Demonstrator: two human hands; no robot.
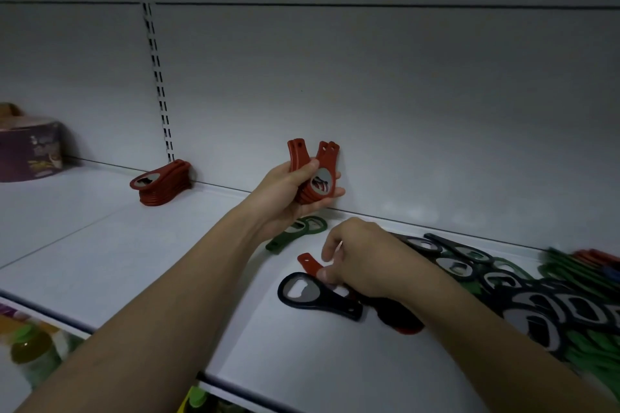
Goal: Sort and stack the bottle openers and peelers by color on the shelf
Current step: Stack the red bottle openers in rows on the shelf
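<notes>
Clutter of black and green openers (pixel 523 295) crowds the shelf (pixel 100 228) at your right; a red stack (pixel 161 186) sits far left. Your left hand (pixel 288 194) grips a red bunch (pixel 313 174); your right hand (pixel 362 258) pinches a red opener (pixel 309 261) beside a black opener (pixel 315 295).

Left hand (pixel 295 191) grips red openers (pixel 317 174); right hand (pixel 362 258) pinches another (pixel 310 261).

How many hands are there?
2: the left hand holds a bunch of red openers up; the right hand pinches a red opener on the shelf.
</notes>
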